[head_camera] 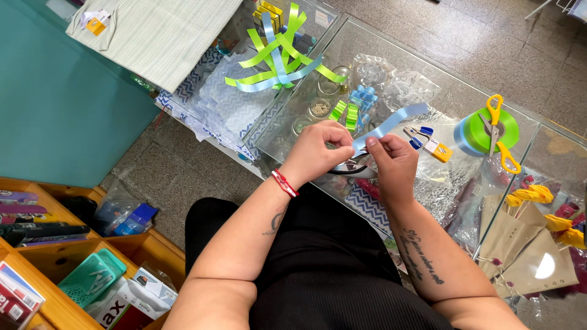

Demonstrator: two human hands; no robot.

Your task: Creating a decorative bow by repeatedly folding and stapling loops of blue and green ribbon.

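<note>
A pale blue ribbon strip (386, 125) is pinched at its lower end between the fingertips of both hands, its long axis running up and away to the right of the fingers over the glass counter (446, 91). The left hand (318, 150) and right hand (391, 160) both clasp it, equally close. Folded green and blue loops (353, 110) lie just beyond the fingers, yellow-handled scissors (496, 131) on a ribbon roll (477, 135) well off right.
</note>
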